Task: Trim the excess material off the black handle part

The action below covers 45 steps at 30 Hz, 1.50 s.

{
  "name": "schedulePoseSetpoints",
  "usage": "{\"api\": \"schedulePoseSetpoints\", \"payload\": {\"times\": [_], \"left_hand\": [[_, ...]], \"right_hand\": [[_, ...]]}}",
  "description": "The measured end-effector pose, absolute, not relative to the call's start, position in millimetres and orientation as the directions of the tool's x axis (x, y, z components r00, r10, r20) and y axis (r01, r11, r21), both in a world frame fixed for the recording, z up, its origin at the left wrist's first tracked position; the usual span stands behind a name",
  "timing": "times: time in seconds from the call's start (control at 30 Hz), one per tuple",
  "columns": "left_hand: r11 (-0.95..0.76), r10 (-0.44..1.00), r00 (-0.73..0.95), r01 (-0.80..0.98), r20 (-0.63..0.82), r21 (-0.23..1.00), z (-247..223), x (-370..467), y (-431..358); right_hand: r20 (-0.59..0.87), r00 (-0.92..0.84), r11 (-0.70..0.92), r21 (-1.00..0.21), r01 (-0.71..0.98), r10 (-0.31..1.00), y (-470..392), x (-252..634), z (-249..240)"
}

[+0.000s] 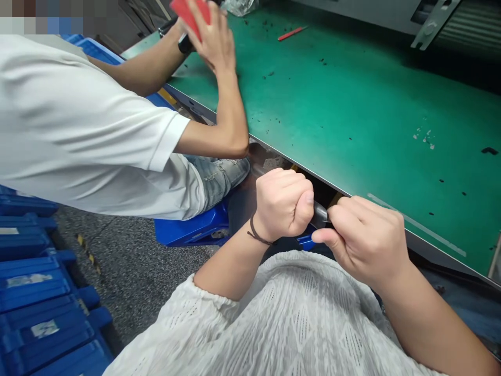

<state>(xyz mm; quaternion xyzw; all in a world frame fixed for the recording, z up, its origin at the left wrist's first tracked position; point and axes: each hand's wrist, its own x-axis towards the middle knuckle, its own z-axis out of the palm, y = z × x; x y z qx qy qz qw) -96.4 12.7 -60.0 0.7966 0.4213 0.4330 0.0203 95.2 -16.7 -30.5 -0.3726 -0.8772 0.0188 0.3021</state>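
My left hand (285,204) is closed in a fist around a dark, smooth part (320,214), whose rounded black end pokes out beside the thumb. Most of that part is hidden in the palm, so its kind cannot be made out. Close on its right, my right hand (368,237) has curled fingers pressed together at the tip of the black end. What the right fingers pinch there is hidden. Both hands are held above my lap, just off the front edge of the green worktable (297,104).
At left a co-worker in a white shirt (97,125) holds a red object (191,15), sitting on a blue stool (191,224). A thin red tool (291,34), a clear plastic bag (239,6) and black scraps lie on the table. Blue crates (43,303) stand lower left.
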Motion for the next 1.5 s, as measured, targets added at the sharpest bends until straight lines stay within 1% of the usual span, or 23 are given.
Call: {"api": "schedulePoseSetpoints", "payload": {"times": [0.07,0.17,0.23,0.3,0.37,0.43,0.5,0.57,0.77,0.93,1.03,1.17,1.27,1.33,1.37,1.43,1.5], "left_hand": [[-0.617,0.717,0.223,0.644,0.660,0.452,-61,-93,10],[-0.580,0.761,0.170,0.610,0.626,0.539,-61,-87,5],[-0.522,0.819,0.151,0.600,0.554,0.607,-59,-85,3],[-0.419,0.892,0.146,0.623,0.428,0.661,-57,-85,2],[-0.302,0.947,0.127,0.660,0.294,0.688,-55,-86,4],[-0.227,0.972,0.110,0.677,0.209,0.700,-52,-89,5],[-0.205,0.978,0.107,0.681,0.181,0.703,-50,-90,7],[-0.214,0.975,0.111,0.695,0.191,0.686,-47,-90,7],[-0.259,0.963,0.150,0.750,0.224,0.609,-40,-86,3],[-0.252,0.964,0.141,0.761,0.227,0.597,-39,-83,3],[-0.202,0.978,0.123,0.754,0.167,0.626,-38,-81,4],[-0.098,0.994,0.102,0.723,0.035,0.684,-36,-77,5],[-0.023,0.993,0.100,0.690,-0.063,0.723,-34,-73,6],[0.023,0.989,0.095,0.654,-0.113,0.757,-34,-71,7],[0.041,0.986,0.100,0.622,-0.131,0.782,-35,-70,7],[0.051,0.973,0.165,0.523,-0.160,0.851,-37,-71,7],[0.050,0.925,0.334,0.362,-0.180,0.931,-42,-75,6]], "right_hand": [[0.573,-0.512,0.704,-0.170,0.690,0.640,-19,93,-33],[0.650,-0.479,0.684,-0.086,0.724,0.590,-21,93,-40],[0.679,-0.485,0.684,-0.036,0.728,0.551,-18,96,-44],[0.672,-0.515,0.714,-0.027,0.700,0.531,-14,103,-47],[0.658,-0.534,0.763,-0.097,0.639,0.531,-10,113,-47],[0.627,-0.521,0.777,-0.231,0.586,0.580,-6,122,-45],[0.571,-0.506,0.746,-0.337,0.574,0.647,-5,126,-42],[0.511,-0.521,0.721,-0.362,0.592,0.684,-5,126,-40],[0.452,-0.541,0.684,-0.251,0.685,0.709,-4,111,-39],[0.461,-0.560,0.683,-0.153,0.714,0.688,-2,109,-38],[0.503,-0.562,0.687,-0.093,0.721,0.657,-2,110,-38],[0.569,-0.562,0.672,0.021,0.740,0.600,-3,110,-40],[0.625,-0.568,0.653,0.121,0.748,0.535,-2,110,-45],[0.663,-0.567,0.650,0.157,0.743,0.488,-1,111,-49],[0.680,-0.562,0.658,0.153,0.737,0.472,0,112,-51],[0.705,-0.540,0.699,0.087,0.710,0.460,2,115,-56],[0.717,-0.498,0.748,-0.051,0.661,0.488,4,117,-60]]}}
